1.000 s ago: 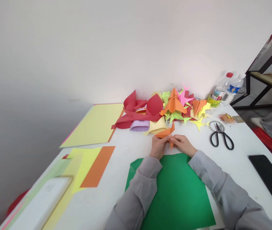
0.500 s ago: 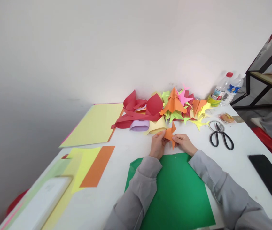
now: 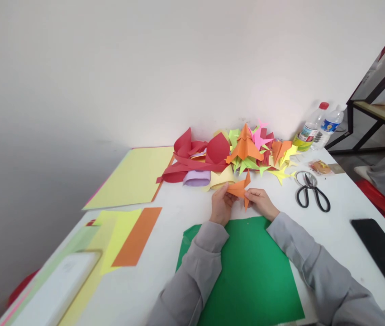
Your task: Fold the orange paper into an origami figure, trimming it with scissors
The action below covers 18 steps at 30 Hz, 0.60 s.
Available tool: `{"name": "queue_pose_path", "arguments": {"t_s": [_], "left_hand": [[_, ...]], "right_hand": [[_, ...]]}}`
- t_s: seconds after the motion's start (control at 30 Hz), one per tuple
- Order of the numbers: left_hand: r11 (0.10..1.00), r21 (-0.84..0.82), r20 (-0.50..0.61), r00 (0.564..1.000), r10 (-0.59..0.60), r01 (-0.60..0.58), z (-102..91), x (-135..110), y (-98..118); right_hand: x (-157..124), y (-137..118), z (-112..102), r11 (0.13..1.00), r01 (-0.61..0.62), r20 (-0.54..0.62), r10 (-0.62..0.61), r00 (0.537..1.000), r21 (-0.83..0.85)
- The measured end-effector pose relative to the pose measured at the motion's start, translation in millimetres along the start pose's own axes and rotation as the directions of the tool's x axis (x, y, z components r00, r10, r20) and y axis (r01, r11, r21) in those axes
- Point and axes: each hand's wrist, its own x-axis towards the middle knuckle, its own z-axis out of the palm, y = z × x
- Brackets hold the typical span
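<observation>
Both hands are occupied with a piece of folded orange paper (image 3: 238,189). The left hand (image 3: 222,204) is nearly closed, thumb and fingers pinching the paper's left part. The right hand (image 3: 260,203) has its fingers curled, with the thumb and fingertips gripping the right edge. The orange paper is held above the white counter (image 3: 154,285), just beyond the far edge of a green sheet (image 3: 249,271), one point directed upward and one downward. Behind it, near the wall, lies a pile of folded paper planes (image 3: 245,147), with curled red paper (image 3: 217,149) beside it. To the right of the hands, well apart from them, lie black-handled scissors (image 3: 308,186). Two bottles (image 3: 330,128) stand at the far right corner.
</observation>
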Motion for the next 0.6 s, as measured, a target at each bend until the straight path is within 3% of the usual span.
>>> {"name": "queue_pose_path", "arguments": {"t_s": [0.13, 0.37, 0.43, 0.53, 0.6], "left_hand": [[0.998, 0.005, -0.012, 0.998, 0.062, -0.062, -1.9, 0.8, 2.3], [0.992, 0.059, 0.007, 0.994, 0.11, -0.11, -6.7, 3.4, 4.8], [0.951, 0.206, -0.046, 0.969, 0.244, -0.23, -7.9, 2.5, 4.6], [0.793, 0.444, -0.027, 0.878, 0.477, -0.417, -6.9, -0.9, 1.1], [0.77, 0.449, 0.004, 0.863, 0.505, -0.453, -3.9, -3.3, -2.8]], "right_hand": [[1.0, -2.6, -1.0, 0.999, 0.034, -0.055, -0.033, 0.998, 0.01], [-1.2, -2.2, 0.0, 0.994, 0.053, -0.044, -0.057, 0.997, -0.092], [-2.5, -1.0, 1.8, 0.978, 0.097, -0.121, -0.121, 0.985, -0.183], [-4.2, 2.1, 5.5, 0.924, 0.179, -0.189, -0.253, 0.949, -0.338], [-4.9, 4.1, 7.3, 0.89, 0.222, -0.172, -0.31, 0.935, -0.398]]}}
